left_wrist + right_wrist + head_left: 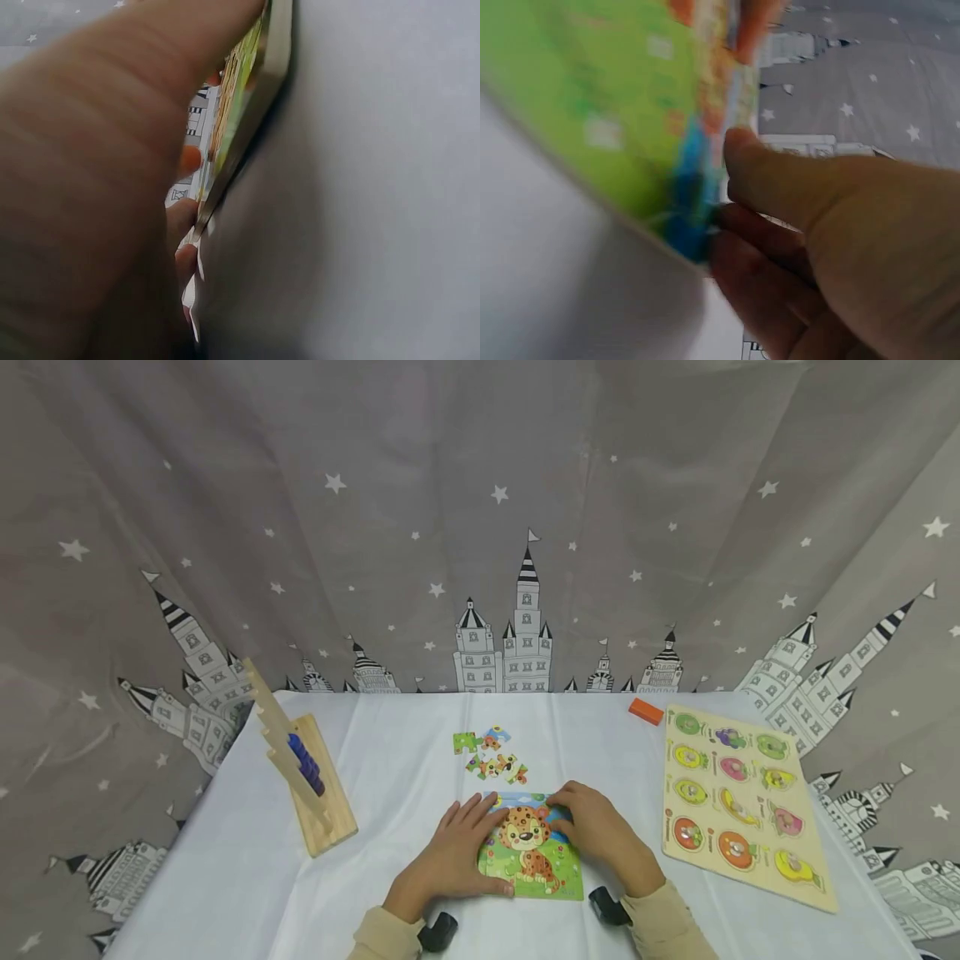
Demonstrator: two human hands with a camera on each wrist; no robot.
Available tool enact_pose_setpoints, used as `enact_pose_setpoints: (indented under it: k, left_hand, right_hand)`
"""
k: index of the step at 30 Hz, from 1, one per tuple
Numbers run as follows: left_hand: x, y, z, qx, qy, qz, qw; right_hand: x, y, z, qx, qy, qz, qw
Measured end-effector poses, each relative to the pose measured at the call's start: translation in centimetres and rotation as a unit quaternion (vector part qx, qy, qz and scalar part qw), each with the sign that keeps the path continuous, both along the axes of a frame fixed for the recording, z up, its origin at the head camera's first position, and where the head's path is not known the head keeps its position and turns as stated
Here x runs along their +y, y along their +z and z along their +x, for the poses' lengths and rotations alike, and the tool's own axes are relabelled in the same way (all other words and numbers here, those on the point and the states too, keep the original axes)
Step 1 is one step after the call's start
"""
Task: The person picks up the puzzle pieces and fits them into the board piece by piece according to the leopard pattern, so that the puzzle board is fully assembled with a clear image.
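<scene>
A square jigsaw puzzle board with a leopard picture lies between the hands near the front of the table. My left hand holds its left side, the thumb along the front edge and the fingers spread over the far left part. At the far right corner my right hand grips the board with thumb and bent fingers. The right wrist view shows this thumb and the fingers close at the blue corner. Beyond the board lie several loose jigsaw pieces, including a green piece.
On the left stands a wooden stepped toy with dark blue parts. A fruit knob puzzle lies at the right, with an orange block by its far corner. A grey castle-print curtain hangs behind the white-covered table.
</scene>
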State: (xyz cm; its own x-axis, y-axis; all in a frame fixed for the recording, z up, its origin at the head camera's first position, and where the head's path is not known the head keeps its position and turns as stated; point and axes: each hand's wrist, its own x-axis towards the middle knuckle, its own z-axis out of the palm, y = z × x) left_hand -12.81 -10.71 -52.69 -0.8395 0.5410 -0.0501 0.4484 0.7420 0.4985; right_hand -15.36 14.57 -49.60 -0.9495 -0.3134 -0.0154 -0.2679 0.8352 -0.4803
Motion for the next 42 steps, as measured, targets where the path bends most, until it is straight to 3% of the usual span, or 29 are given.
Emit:
enact_pose_setpoints:
  k: [7,15,21,24,29,32,36,42]
  left_hand:
    - [-0.1,-0.4,0.3,-0.017,0.0,-0.014,0.9998]
    - [0.0,-0.5,0.4,-0.014,-0.004,-0.015,0.9998]
    - [0.2,-0.2,0.8,-0.02,-0.009,-0.009,0.9997]
    - [0.3,-0.1,0.7,-0.017,-0.01,-0.007,0.9998]
    - [0.2,0.1,0.4,0.0,-0.008,-0.005,1.0]
    - [0.0,0.0,0.4,-0.004,-0.003,-0.011,0.9999]
    - [-0.1,-0.1,0.5,-0.005,0.004,-0.02,0.9998]
    - [0.2,0.0,0.5,0.027,0.013,-0.011,0.9995]
  right_hand:
    - [-0.8,0.0,-3.2,-0.026,0.005,-0.047,0.9986]
    - [-2.6,-0.5,-7.6,-0.047,0.07,-0.005,0.9964]
    - [-3.6,-1.1,-8.5,-0.059,0.039,0.0,0.9975]
    - [-3.6,-0.9,-8.6,-0.075,0.011,-0.038,0.9964]
    - [-2.7,-0.1,-8.0,-0.077,-0.061,-0.128,0.9869]
    - [-2.0,0.6,-6.5,-0.083,-0.072,-0.171,0.9791]
    - [-1.2,1.1,-3.7,-0.114,-0.028,-0.206,0.9715]
    - [-0.5,0.6,-0.4,-0.105,0.016,-0.172,0.9794]
